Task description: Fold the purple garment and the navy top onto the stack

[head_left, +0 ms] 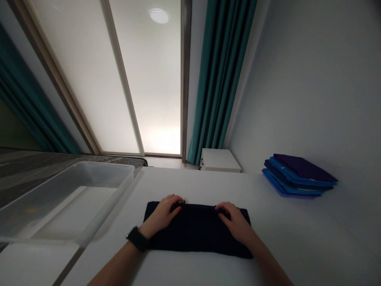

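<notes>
Head view, hands (163,212) (237,223) partly hiding dark cloth (196,230), bin (98,172) cropped

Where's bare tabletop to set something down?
White tabletop: free right of the dark navy rectangular cloth, nearer than the blue-and-purple folded fabric stack; also beyond the cloth, up to the far edge. Narrower strip between cloth and translucent plastic bin. Crowded: the cloth, under left hand and right hand.
</notes>
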Demonstrator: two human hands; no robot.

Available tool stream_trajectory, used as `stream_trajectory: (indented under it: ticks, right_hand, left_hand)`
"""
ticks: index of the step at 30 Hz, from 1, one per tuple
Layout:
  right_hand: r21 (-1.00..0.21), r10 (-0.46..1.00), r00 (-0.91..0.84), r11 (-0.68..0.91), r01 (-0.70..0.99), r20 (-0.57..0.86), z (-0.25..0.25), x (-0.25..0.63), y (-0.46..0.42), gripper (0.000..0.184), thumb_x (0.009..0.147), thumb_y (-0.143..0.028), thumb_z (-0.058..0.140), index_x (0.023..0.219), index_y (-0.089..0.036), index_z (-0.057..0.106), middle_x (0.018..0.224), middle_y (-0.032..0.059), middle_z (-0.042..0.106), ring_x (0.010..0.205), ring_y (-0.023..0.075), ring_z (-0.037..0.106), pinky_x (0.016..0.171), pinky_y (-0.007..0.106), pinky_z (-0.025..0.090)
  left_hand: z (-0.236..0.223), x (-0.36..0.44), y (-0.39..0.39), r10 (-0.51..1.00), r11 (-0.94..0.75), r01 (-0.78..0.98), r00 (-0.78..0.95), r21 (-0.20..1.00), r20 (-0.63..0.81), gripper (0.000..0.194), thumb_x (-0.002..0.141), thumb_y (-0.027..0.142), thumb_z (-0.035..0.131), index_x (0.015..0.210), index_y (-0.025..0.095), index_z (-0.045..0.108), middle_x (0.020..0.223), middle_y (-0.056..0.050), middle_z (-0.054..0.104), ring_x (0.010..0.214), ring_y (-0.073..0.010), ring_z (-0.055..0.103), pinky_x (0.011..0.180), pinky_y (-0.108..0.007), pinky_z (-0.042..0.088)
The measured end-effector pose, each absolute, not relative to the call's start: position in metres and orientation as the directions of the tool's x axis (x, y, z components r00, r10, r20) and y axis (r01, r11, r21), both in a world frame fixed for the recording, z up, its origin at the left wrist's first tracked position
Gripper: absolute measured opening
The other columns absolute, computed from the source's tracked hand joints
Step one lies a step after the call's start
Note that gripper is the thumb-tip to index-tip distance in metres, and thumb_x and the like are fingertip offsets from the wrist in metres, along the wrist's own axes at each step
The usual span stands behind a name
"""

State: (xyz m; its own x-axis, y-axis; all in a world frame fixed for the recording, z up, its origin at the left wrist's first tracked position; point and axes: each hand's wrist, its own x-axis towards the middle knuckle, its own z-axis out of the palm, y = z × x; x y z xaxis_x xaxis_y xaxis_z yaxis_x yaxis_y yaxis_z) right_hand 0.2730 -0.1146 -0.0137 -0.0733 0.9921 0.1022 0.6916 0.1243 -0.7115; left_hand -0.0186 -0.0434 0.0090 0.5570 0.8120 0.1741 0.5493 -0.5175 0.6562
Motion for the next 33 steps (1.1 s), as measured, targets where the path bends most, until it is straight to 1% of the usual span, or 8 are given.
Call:
stream_trajectory:
  ticks: [6, 11, 15, 17, 21, 24, 27, 33]
  right_hand:
    - [-0.724, 0.993, 0.004, 0.081, 0.685, 0.115, -0.011, 0.268, -0.115, 0.012, 0.085, -0.032, 0.05, 0.09, -0.024, 0.057, 0.094, 0.0038, 0.062, 0.094, 0.0237, 0.055, 0.088, 0.04, 0.041]
    - [-0.781, 0.977, 0.054, 0.131, 0.611, 0.206, -0.008, 0.263, -0.114, 0.015, 0.087, -0.037, 0.047, 0.084, -0.023, 0.053, 0.09, 0.0031, 0.06, 0.087, 0.0205, 0.057, 0.083, 0.035, 0.044]
    - [-0.82, 0.988, 0.105, 0.032, 0.572, 0.112, -0.007, 0.262, -0.112, 0.024, 0.088, -0.045, 0.045, 0.082, -0.023, 0.053, 0.081, 0.0008, 0.06, 0.077, 0.0193, 0.057, 0.073, 0.032, 0.045]
    - [-0.803, 0.989, 0.12, 0.001, 0.596, 0.09, -0.008, 0.262, -0.11, 0.029, 0.088, -0.049, 0.042, 0.077, -0.024, 0.051, 0.077, 0.0008, 0.058, 0.075, 0.0195, 0.056, 0.071, 0.032, 0.044]
    - [-0.714, 0.986, 0.102, 0.022, 0.7, 0.131, -0.011, 0.261, -0.108, 0.036, 0.09, -0.051, 0.034, 0.067, -0.024, 0.046, 0.078, 0.0031, 0.057, 0.078, 0.0213, 0.055, 0.075, 0.034, 0.042]
    - [-0.643, 0.988, 0.075, 0.029, 0.765, 0.133, -0.011, 0.26, -0.11, 0.036, 0.091, -0.05, 0.033, 0.068, -0.025, 0.044, 0.079, 0.0037, 0.058, 0.08, 0.0223, 0.055, 0.074, 0.035, 0.04]
    - [-0.629, 0.992, 0.031, 0.053, 0.776, 0.122, -0.01, 0.259, -0.111, 0.032, 0.092, -0.048, 0.035, 0.071, -0.024, 0.045, 0.083, 0.0034, 0.06, 0.083, 0.0217, 0.055, 0.075, 0.034, 0.039]
    - [-0.6, 0.99, 0.045, 0.045, 0.799, 0.133, -0.013, 0.263, -0.108, 0.03, 0.09, -0.042, 0.033, 0.067, -0.024, 0.04, 0.077, 0.0028, 0.057, 0.077, 0.0204, 0.054, 0.071, 0.032, 0.039]
  left_hand:
    - [0.009, -0.017, -0.045, 0.824, -0.513, 0.56, 0.534, 0.65, 0.191, 0.014, 0.092, 0.028, 0.046, 0.094, 0.021, 0.058, 0.098, -0.006, 0.064, 0.093, -0.023, 0.06, 0.087, -0.038, 0.047]
    - [0.009, -0.015, -0.045, 0.846, -0.485, 0.578, 0.5, 0.657, 0.185, 0.02, 0.094, 0.034, 0.041, 0.086, 0.021, 0.054, 0.091, -0.005, 0.063, 0.086, -0.0223, 0.058, 0.082, -0.037, 0.046]
    - [0.01, -0.013, -0.043, 0.863, -0.446, 0.589, 0.482, 0.674, 0.15, 0.028, 0.095, 0.038, 0.038, 0.076, 0.021, 0.05, 0.085, -0.005, 0.06, 0.082, -0.0216, 0.057, 0.077, -0.035, 0.045]
    - [0.009, -0.011, -0.043, 0.871, -0.428, 0.599, 0.473, 0.677, 0.133, 0.032, 0.096, 0.04, 0.035, 0.073, 0.021, 0.047, 0.084, -0.004, 0.059, 0.081, -0.0214, 0.056, 0.075, -0.035, 0.044]
    - [0.007, -0.009, -0.044, 0.868, -0.449, 0.633, 0.476, 0.631, 0.14, 0.036, 0.098, 0.04, 0.033, 0.071, 0.021, 0.046, 0.082, -0.003, 0.058, 0.08, -0.0213, 0.055, 0.075, -0.035, 0.042]
    - [0.006, -0.009, -0.045, 0.856, -0.482, 0.641, 0.491, 0.597, 0.163, 0.031, 0.096, 0.042, 0.04, 0.076, 0.021, 0.051, 0.086, -0.003, 0.06, 0.083, -0.0216, 0.056, 0.076, -0.035, 0.041]
    - [0.006, -0.01, -0.045, 0.847, -0.497, 0.639, 0.505, 0.587, 0.167, 0.026, 0.094, 0.042, 0.046, 0.081, 0.021, 0.053, 0.088, -0.003, 0.06, 0.085, -0.0219, 0.056, 0.077, -0.035, 0.041]
    - [0.006, -0.012, -0.044, 0.838, -0.503, 0.66, 0.53, 0.558, 0.129, 0.034, 0.098, 0.04, 0.035, 0.076, 0.021, 0.051, 0.09, -0.004, 0.059, 0.087, -0.022, 0.056, 0.082, -0.038, 0.041]
